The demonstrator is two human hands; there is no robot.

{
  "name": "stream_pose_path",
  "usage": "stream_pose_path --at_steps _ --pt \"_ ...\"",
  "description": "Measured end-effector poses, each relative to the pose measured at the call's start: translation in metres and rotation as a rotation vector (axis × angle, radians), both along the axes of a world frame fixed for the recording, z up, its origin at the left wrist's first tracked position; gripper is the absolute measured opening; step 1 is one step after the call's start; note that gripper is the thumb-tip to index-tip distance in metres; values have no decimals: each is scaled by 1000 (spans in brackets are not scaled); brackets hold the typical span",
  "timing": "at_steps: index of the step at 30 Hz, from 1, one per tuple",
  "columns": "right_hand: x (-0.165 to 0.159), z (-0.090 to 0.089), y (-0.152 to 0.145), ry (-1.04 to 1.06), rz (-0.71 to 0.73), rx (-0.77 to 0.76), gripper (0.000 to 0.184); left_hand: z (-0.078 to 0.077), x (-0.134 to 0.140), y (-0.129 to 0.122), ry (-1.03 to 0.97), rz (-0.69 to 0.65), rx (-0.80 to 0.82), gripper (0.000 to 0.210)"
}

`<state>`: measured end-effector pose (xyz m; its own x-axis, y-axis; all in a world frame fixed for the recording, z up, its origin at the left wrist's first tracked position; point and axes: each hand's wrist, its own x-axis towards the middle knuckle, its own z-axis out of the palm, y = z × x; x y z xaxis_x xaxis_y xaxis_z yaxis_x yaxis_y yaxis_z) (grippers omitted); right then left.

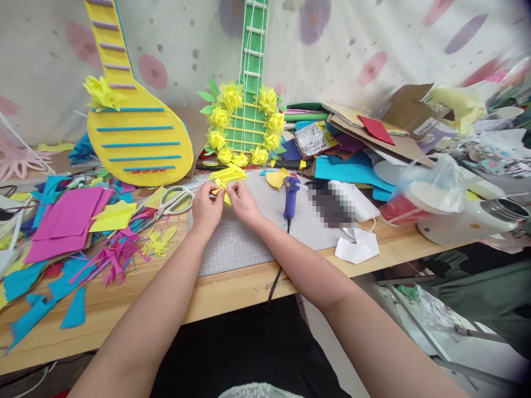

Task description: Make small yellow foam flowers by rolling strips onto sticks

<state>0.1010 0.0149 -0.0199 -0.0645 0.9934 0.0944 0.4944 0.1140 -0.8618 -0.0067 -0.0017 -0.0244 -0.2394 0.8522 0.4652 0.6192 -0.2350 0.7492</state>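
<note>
Both hands meet over the far left part of a grey cutting mat (232, 249). My left hand (207, 205) pinches folded yellow crepe paper (228, 174) at its lower end. Beside it, my right hand (243, 202) pinches the same paper from the other side, the fingertips almost touching. The paper's folded strips stick out above the fingers. A purple glue gun (292, 198) lies on the mat right of my right hand, its black cord running over the table's front edge. Scissors with pale handles (174, 202) rest left of my left hand.
Behind stand a yellow lute-shaped craft (141, 132) and a green one (249, 119) ringed with yellow paper flowers. Magenta paper (66, 221) and blue scraps cover the left side. At right are a red-and-white cup (410, 204), a white flask (456, 221) and piled cardboard (398, 132).
</note>
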Motion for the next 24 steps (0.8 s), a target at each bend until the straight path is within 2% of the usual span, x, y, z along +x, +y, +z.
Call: stream_pose_path --at_steps 10,20,22,24 --pt "2 5 -8 -256 25 93 21 -1 3 -2 -10 -9 -18 8" --pt "3 1 -7 -224 40 141 15 5 -2 -3 74 -8 44 4" --pt "4 0 -5 -206 38 155 16 5 -3 -1 27 -36 27 5" --pt "5 0 -4 -186 41 164 17 3 -7 3 -104 -74 -14 12"
